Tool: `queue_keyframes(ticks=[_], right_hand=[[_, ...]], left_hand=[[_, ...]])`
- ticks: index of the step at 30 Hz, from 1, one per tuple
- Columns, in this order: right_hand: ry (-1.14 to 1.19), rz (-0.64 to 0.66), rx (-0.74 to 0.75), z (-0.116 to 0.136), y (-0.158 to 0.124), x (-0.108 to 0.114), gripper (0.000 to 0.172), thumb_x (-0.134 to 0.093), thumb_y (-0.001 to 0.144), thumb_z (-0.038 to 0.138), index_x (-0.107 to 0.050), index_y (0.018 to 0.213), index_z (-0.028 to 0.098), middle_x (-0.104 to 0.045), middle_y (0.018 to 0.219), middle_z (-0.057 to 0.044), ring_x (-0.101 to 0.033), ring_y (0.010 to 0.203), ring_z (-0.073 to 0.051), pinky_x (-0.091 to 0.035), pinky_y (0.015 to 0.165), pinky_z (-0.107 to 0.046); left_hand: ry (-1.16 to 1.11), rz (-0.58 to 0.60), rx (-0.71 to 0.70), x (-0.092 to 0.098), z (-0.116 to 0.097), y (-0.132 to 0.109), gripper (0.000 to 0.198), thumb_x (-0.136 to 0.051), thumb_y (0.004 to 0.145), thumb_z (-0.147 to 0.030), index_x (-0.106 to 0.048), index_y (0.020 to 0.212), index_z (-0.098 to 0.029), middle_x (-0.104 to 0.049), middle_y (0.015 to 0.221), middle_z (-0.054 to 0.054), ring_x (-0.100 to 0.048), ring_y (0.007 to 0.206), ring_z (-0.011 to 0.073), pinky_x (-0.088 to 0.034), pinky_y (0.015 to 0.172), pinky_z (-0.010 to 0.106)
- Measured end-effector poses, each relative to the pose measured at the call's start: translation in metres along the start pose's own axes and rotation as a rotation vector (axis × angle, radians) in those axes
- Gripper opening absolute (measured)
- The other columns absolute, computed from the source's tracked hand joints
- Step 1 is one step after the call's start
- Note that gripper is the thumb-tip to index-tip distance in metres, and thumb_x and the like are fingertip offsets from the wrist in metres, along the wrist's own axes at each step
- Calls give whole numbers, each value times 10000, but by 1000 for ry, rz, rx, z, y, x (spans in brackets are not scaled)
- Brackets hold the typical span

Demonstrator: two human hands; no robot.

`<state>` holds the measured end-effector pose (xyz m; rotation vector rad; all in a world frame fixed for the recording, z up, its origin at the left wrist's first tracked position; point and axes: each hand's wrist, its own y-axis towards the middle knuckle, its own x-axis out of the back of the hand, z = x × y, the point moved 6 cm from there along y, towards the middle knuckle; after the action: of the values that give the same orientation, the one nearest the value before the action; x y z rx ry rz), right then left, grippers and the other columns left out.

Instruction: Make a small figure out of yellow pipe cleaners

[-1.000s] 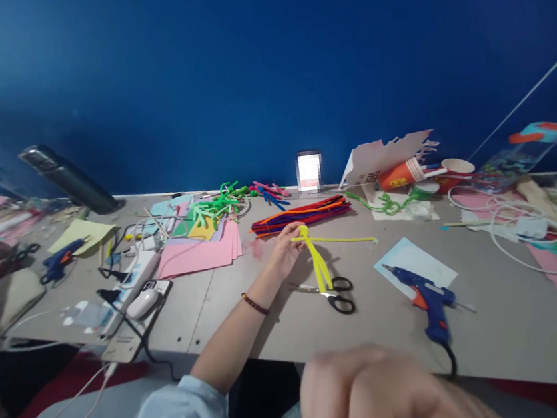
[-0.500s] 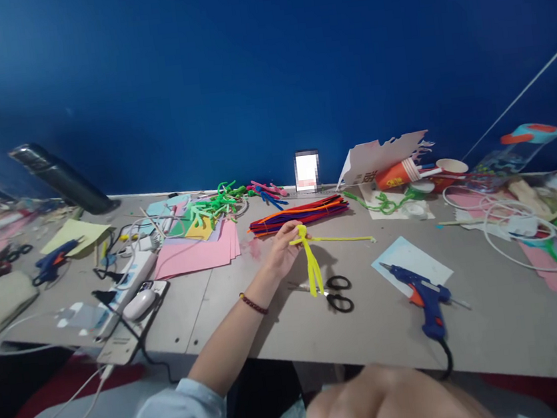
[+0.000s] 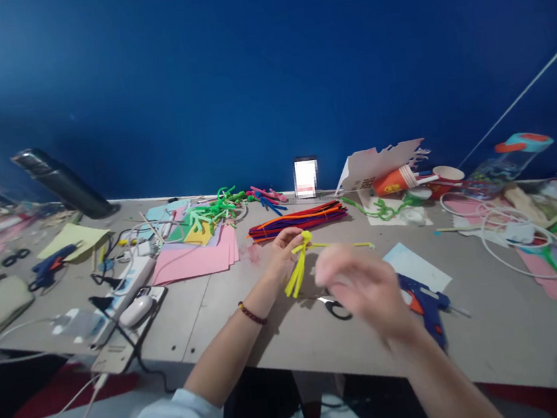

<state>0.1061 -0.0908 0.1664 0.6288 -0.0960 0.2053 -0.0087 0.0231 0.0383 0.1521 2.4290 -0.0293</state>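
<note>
My left hand point(image 3: 283, 252) pinches a figure of bent yellow pipe cleaners point(image 3: 296, 277) near its knotted top, above the table. Two or so strands hang down from the knot, and one long strand sticks out to the right. Close by on the right is my right hand point(image 3: 362, 286), smeared by motion, its fingers bent; whether it holds anything is unclear. Under that hand lie black-handled scissors point(image 3: 337, 309), partly covered. A blue hot glue gun point(image 3: 428, 306) rests on light blue paper point(image 3: 415, 264), its nozzle hidden behind my right hand.
A bundle of coloured pipe cleaners point(image 3: 300, 220) lies behind my left hand. Pink paper sheets point(image 3: 194, 262), a power strip point(image 3: 133, 279) and a phone with an earbud case point(image 3: 136, 310) are to the left. Red paper cups point(image 3: 396, 181) and a looped white cable point(image 3: 488, 239) stand right.
My right hand has risen from the bottom edge towards the yellow pipe cleaners, now covering part of the scissors and glue gun. The hanging strands have swung to the left.
</note>
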Motion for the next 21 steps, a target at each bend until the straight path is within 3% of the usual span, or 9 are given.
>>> queue_keyframes(ticks=[3, 7, 11, 21], right_hand=[[-281, -160, 1, -54, 19, 16, 85, -556, 822, 214, -639, 836, 222, -630, 780, -25, -564, 692, -155, -477, 650, -295], [-469, -136, 44, -102, 11, 16, 160, -511, 857, 211, -663, 908, 219, -664, 867, -48, -590, 771, -170, -485, 678, -300], [-597, -118, 103, -114, -1, 13, 218, -493, 872, 206, -659, 1011, 237, -697, 949, -52, -612, 874, -199, -480, 823, -364], [-674, -105, 8, -120, -4, 11, 264, -454, 889, 228, -651, 1064, 252, -682, 981, -60, -602, 935, -219, -477, 847, -369]], left_hand=[[68, -11, -57, 1, -1, 0, 257, -802, 589, -266, -653, 779, -180, -646, 774, -7, -602, 681, 101, -476, 686, 235], [241, -37, -88, 4, -1, -1, 224, -784, 618, -279, -674, 777, -165, -662, 790, 14, -611, 730, 119, -469, 737, 247], [252, -50, -65, 7, 3, 0, 206, -775, 635, -282, -688, 780, -165, -683, 801, 24, -618, 745, 121, -455, 762, 253], [284, -29, -24, 7, 8, -1, 260, -786, 618, -264, -722, 848, -158, -707, 864, 56, -622, 772, 139, -458, 748, 258]])
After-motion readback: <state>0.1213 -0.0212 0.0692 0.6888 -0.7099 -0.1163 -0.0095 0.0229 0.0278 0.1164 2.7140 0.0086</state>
